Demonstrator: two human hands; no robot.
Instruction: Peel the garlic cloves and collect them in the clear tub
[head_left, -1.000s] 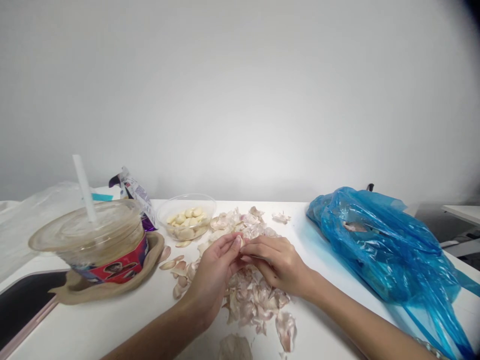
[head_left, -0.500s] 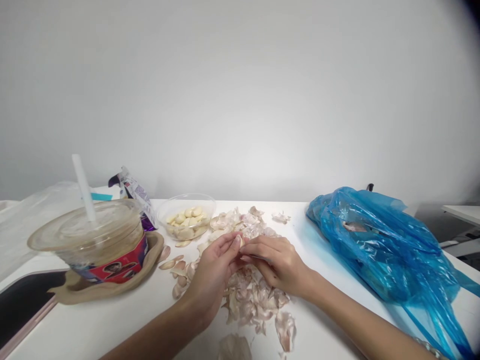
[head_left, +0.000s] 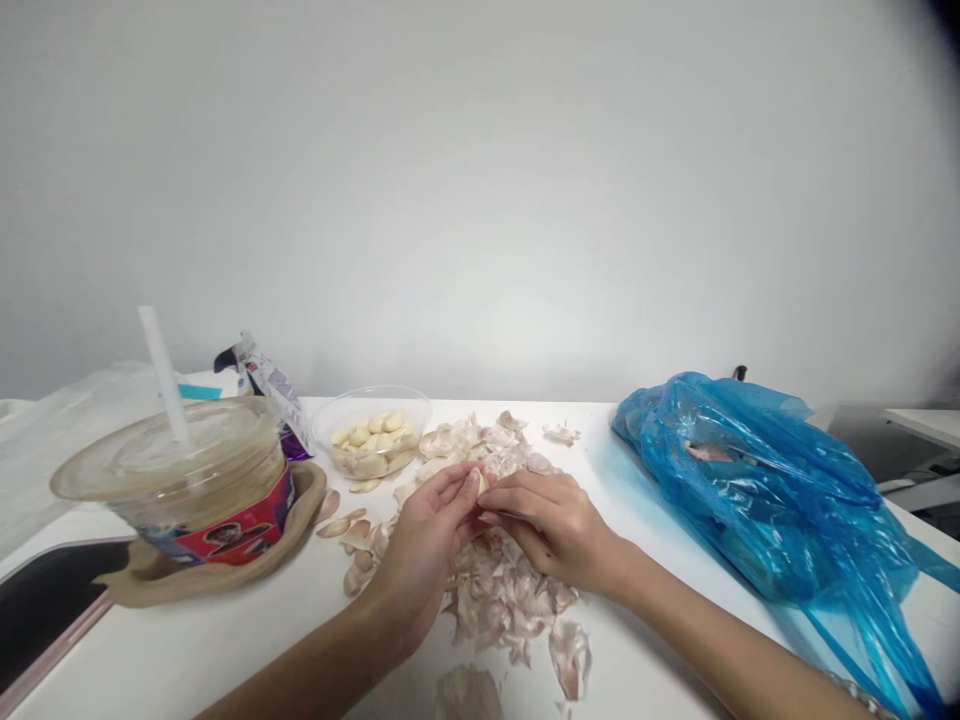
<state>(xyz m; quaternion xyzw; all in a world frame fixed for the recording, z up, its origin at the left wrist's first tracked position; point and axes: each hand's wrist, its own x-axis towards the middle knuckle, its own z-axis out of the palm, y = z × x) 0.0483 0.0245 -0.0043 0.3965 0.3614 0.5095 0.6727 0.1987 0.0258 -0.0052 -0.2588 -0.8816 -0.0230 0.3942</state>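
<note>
A pale garlic clove [head_left: 482,484] is pinched between the fingertips of my left hand [head_left: 439,515], above a heap of garlic skins [head_left: 499,590]. My right hand [head_left: 555,520] meets it from the other side, its thumb and fingers closed on the same clove; most of the clove is hidden by the fingers. Behind my left hand stands a clear plastic bowl [head_left: 322,430] holding several peeled cloves [head_left: 375,440]. Unpeeled garlic cloves [head_left: 358,570] lie on the table to the left of my left wrist.
At left, a large drink cup [head_left: 232,470] with a straw sits in a cardboard holder [head_left: 225,580], beside a dark tablet-like device [head_left: 52,600]. A purple-and-white wrapper [head_left: 274,390] leans behind it. A blue plastic bag [head_left: 750,490] fills the right side of the white table [head_left: 660,640].
Both hands stay almost in place, fingertips still together on the clove. The view has shifted very slightly.
</note>
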